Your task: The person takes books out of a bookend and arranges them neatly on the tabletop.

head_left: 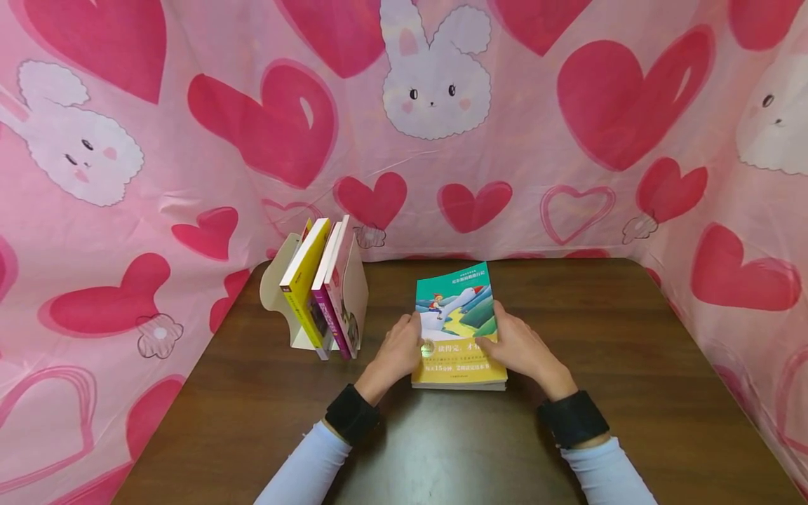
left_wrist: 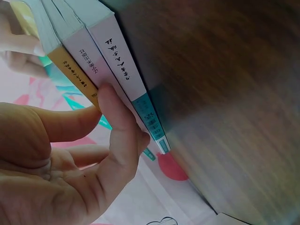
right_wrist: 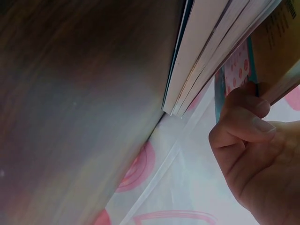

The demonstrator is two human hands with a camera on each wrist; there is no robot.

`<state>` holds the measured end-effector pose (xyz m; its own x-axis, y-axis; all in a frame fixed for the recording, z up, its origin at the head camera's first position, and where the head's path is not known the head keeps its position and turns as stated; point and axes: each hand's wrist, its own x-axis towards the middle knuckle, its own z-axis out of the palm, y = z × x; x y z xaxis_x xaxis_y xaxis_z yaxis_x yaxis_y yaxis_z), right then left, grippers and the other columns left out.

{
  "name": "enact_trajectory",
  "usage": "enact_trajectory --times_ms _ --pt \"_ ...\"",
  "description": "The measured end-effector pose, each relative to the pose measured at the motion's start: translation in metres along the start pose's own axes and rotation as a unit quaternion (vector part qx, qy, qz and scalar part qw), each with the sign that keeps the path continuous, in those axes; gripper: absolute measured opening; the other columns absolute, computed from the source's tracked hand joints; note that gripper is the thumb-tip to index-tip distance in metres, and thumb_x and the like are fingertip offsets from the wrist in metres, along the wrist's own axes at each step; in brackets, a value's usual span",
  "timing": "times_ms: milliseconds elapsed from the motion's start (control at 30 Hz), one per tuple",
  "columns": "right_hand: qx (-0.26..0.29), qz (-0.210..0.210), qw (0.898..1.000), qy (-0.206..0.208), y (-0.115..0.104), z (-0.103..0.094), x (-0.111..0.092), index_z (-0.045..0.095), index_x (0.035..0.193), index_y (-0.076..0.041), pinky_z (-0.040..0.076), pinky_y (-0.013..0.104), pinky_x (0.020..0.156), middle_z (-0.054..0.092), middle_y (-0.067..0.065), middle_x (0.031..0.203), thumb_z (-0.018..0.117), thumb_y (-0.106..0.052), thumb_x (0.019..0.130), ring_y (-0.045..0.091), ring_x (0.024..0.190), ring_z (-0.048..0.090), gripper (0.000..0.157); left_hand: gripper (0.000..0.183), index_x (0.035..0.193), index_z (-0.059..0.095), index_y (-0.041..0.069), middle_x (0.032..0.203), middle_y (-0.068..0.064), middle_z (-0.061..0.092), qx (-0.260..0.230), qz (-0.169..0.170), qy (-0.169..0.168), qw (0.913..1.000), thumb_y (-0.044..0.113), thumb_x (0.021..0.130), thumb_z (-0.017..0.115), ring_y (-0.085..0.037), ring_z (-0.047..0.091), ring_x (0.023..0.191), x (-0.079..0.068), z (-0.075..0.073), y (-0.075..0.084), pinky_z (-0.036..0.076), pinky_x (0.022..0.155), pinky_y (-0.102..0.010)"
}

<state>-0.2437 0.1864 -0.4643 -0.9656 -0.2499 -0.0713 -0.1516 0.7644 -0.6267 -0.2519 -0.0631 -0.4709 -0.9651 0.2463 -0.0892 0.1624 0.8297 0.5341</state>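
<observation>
A yellow-and-green picture-cover book (head_left: 457,315) lies on top of a small stack at the middle of the table. My right hand (head_left: 524,348) grips its right edge, fingers (right_wrist: 239,124) curled under the cover. That side is raised, and the brown back cover (right_wrist: 276,42) shows in the right wrist view. At the spine side my left hand (head_left: 399,345) pinches the same book, thumb and index finger at its orange spine (left_wrist: 70,72). Below it in the left wrist view are a pale pink spine (left_wrist: 83,54) and a white-and-teal spine (left_wrist: 124,61).
Left of the stack stands a cream bookend holder (head_left: 275,277) with several upright books, among them a yellow book (head_left: 307,263) and a purple-spined book (head_left: 331,322). A pink heart-print cloth (head_left: 524,140) hangs round the brown table (head_left: 606,330).
</observation>
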Motion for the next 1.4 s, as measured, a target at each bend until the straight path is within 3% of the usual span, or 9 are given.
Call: enact_trajectory --times_ms 500,1100,1400 --pt "-0.003 0.010 1.000 -0.014 0.008 0.000 0.000 0.021 0.160 0.013 0.042 0.068 0.107 0.041 0.032 0.158 0.071 -0.042 0.098 0.048 0.138 0.048 0.097 0.055 0.153 0.049 -0.005 0.140 -0.021 0.055 0.047 0.013 0.003 0.9988 0.005 0.101 0.067 -0.031 0.061 0.109 0.000 0.002 0.001 0.052 0.104 -0.047" --pt "-0.008 0.023 0.999 -0.031 0.010 0.003 0.000 0.024 0.158 0.014 0.039 0.069 0.110 0.041 0.032 0.157 0.069 -0.043 0.099 0.047 0.136 0.048 0.093 0.055 0.153 0.048 -0.006 0.142 -0.021 0.053 0.053 0.014 -0.001 0.9985 0.004 0.102 0.066 -0.031 0.060 0.109 -0.001 0.002 0.002 0.052 0.104 -0.046" --pt "-0.014 0.028 0.998 -0.049 0.013 0.004 0.001 0.016 0.160 0.015 0.033 0.069 0.114 0.032 0.034 0.162 0.066 -0.045 0.101 0.050 0.145 0.038 0.097 0.056 0.154 0.047 -0.006 0.143 -0.022 0.053 0.045 0.010 -0.002 0.9990 0.003 0.102 0.066 -0.031 0.059 0.110 -0.001 0.001 0.003 0.051 0.106 -0.047"
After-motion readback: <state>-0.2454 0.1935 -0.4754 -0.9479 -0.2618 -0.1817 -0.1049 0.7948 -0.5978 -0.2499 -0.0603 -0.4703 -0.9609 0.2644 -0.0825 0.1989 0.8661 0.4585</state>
